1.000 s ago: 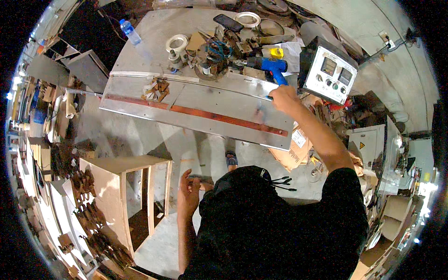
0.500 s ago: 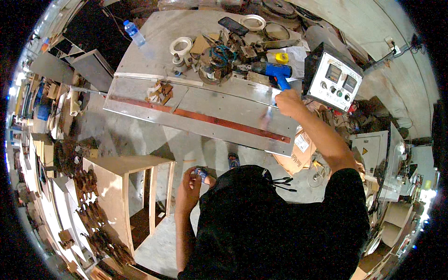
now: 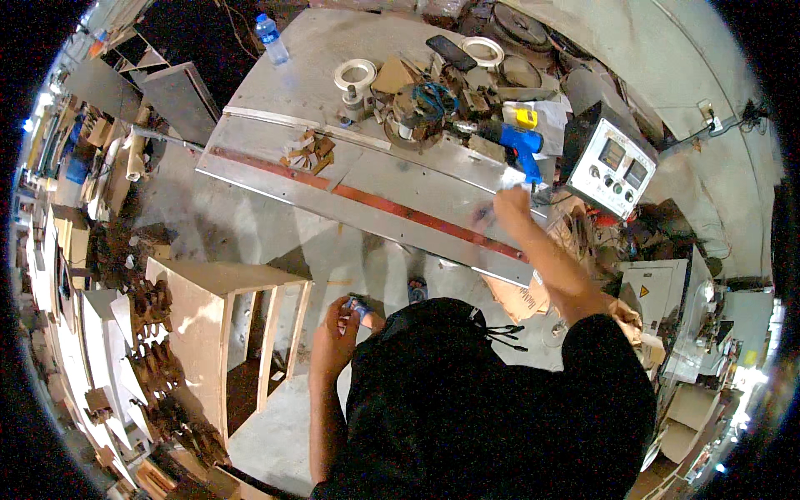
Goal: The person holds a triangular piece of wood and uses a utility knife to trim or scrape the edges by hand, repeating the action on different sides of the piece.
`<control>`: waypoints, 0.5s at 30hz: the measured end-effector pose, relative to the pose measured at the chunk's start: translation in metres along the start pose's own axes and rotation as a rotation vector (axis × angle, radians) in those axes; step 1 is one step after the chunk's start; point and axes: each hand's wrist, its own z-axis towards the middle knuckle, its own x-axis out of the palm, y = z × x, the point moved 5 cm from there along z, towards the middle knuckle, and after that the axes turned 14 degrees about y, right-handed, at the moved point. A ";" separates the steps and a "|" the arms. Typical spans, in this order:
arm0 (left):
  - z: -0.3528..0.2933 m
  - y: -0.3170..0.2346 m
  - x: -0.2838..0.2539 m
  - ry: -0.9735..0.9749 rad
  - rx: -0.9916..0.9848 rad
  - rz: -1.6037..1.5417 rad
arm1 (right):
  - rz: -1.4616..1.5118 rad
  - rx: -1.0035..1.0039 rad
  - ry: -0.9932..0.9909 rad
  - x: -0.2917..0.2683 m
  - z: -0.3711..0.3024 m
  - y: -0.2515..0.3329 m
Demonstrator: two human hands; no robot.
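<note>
My right hand looks curled over the near right part of the metal worktable; anything inside it is hidden. Just beyond it lies a blue cordless drill, its handle end close to my knuckles but apart from them. A yellow tape measure rests behind the drill. Lower, in front of the table, my left hand is raised with bent fingers pressed together. A small dark thing shows at its fingertips, too small to name.
Small wood scraps lie by the red strip set in the tabletop. A control box with knobs stands at right. Farther back are a phone and water bottle. A wooden cabinet frame stands at left.
My right hand has come off the drill's handle and drawn back toward me. The drill now lies on the table with its handle turned nearer. My left hand stays about where it was.
</note>
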 end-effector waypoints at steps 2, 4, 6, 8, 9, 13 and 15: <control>0.001 0.005 0.001 0.009 0.003 0.014 | -0.018 0.228 0.009 0.014 -0.014 0.019; 0.000 0.006 -0.001 0.029 -0.024 -0.014 | 0.040 0.298 0.006 0.019 -0.010 0.024; -0.003 0.007 -0.007 0.036 -0.013 -0.010 | 0.106 0.326 -0.008 0.021 -0.002 0.036; -0.008 0.018 -0.017 0.018 -0.010 -0.013 | 0.167 0.309 -0.030 0.025 0.010 0.051; -0.001 0.016 -0.018 0.027 0.022 0.002 | 0.314 0.402 -0.083 0.052 0.023 0.037; 0.013 0.004 -0.027 0.042 0.099 -0.008 | 0.523 0.509 -0.104 0.143 0.023 0.013; 0.008 0.006 -0.041 -0.005 0.073 -0.011 | 0.482 0.444 -0.033 0.129 0.006 0.046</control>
